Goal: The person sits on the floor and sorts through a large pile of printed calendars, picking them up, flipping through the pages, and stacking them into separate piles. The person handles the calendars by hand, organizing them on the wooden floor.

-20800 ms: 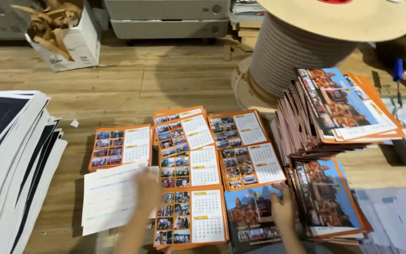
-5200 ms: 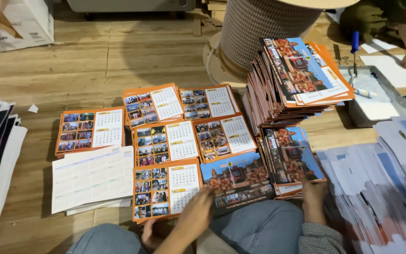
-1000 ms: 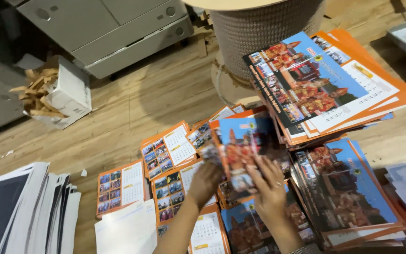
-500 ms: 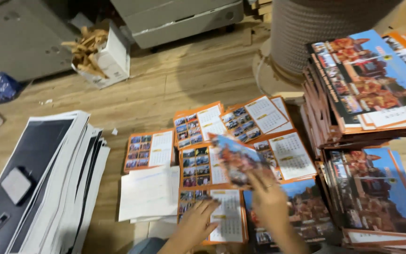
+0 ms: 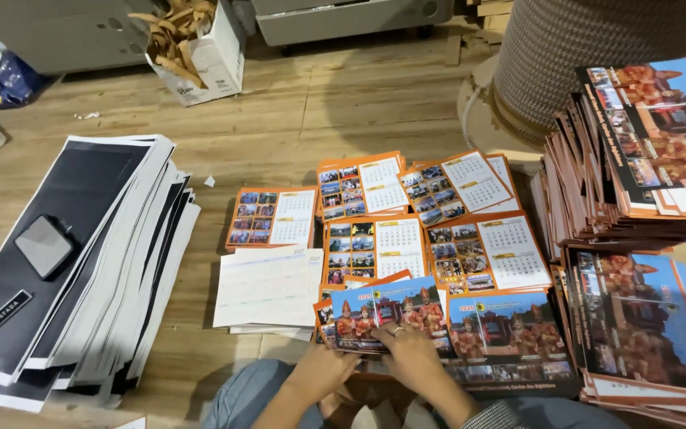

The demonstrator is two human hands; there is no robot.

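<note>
My left hand (image 5: 325,369) and my right hand (image 5: 411,357) both rest on a blue cover sheet (image 5: 387,311) with pictures of people in red dress, held flat on a low pile at the bottom middle. A ring shows on a right-hand finger. Orange calendar sheets (image 5: 374,248) with photo grids and date tables lie in several small piles on the wooden floor just beyond my hands. A second cover pile (image 5: 508,327) with a red building picture lies right of my right hand. A white sheet pile (image 5: 268,286) lies to the left.
Tall stacks of collated orange-edged calendars (image 5: 651,143) stand at the right, a lower stack (image 5: 645,326) below them. A large wire spool (image 5: 589,48) is behind them. Black-and-white boards (image 5: 65,262) are fanned at the left. A white box of cardboard scraps (image 5: 196,44) sits far back.
The view has dropped lower and settled. The blue cover sheet that my hands held up over the piles now lies flat on the near pile under both hands.
</note>
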